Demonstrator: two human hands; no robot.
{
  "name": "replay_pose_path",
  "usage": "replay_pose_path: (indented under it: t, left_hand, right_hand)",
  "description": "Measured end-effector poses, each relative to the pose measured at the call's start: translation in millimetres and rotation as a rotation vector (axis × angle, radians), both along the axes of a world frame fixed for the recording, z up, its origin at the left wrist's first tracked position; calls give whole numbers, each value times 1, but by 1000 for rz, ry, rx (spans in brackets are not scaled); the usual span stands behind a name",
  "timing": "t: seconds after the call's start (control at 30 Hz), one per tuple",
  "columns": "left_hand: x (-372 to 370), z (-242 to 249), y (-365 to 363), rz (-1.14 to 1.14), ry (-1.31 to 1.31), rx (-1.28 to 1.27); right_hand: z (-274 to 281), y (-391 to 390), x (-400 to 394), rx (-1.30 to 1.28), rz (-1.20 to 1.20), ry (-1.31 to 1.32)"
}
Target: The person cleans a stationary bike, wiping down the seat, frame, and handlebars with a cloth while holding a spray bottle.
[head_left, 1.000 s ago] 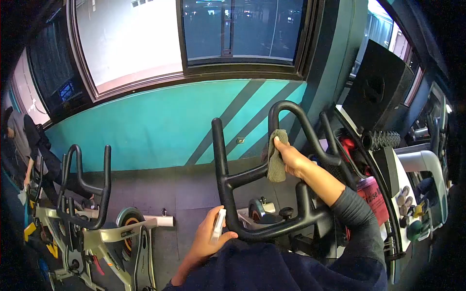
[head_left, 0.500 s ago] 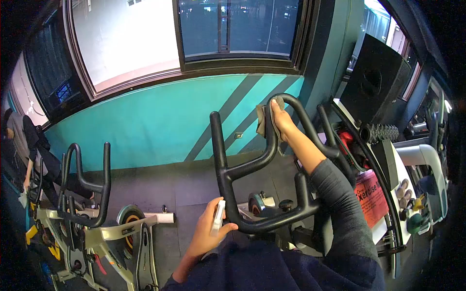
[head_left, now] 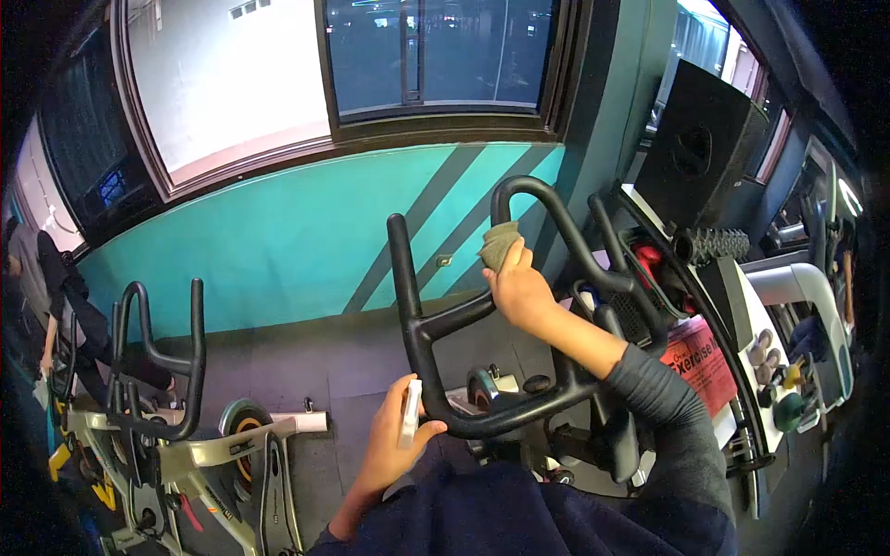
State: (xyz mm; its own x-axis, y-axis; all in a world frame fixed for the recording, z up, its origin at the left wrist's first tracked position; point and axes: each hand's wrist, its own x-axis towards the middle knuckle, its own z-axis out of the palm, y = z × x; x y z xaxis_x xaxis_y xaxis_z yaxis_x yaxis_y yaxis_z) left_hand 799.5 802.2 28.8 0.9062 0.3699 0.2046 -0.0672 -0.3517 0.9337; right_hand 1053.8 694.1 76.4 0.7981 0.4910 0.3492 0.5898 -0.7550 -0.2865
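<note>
My right hand (head_left: pixel 519 289) is closed on a grey-green cloth (head_left: pixel 501 246), pressing it around the inner bar of a black exercise-bike handlebar (head_left: pixel 482 424). Part of that bar is hidden behind the cloth and fingers. Lower down, my left hand (head_left: pixel 389 443) grips a narrow white object (head_left: pixel 410 414) that looks like the head of a spray bottle; its lower part is out of sight. This hand is beside the near left corner of the handlebar, with the thumb stretched towards it.
Another exercise bike (head_left: pixel 213 451) stands at left, with a person (head_left: pixel 69 306) beyond it. To the right are a red printed sheet (head_left: pixel 695 366), a black foam roller (head_left: pixel 714 246), small dumbbells (head_left: pixel 765 352) and a black speaker (head_left: pixel 695 148). A teal wall (head_left: pixel 278 250) runs behind.
My right hand has slid the cloth down the inner bar, from near its top curve towards me. My left hand has stayed nearly in place. The view has shifted slightly.
</note>
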Motion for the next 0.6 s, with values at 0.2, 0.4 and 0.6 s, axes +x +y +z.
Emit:
replay_pose_path:
  t: [0.2, 0.4, 0.6]
  left_hand:
    - [-1, 1, 0, 13, 5, 52]
    - [-2, 2, 1, 0, -11, 44]
    - [-3, 23, 2, -53, 5, 139]
  right_hand:
    - [-9, -6, -39, -186, -5, -230]
    - [7, -16, -57, -234, 168, -129]
    - [57, -33, -48, 313, 709, 750]
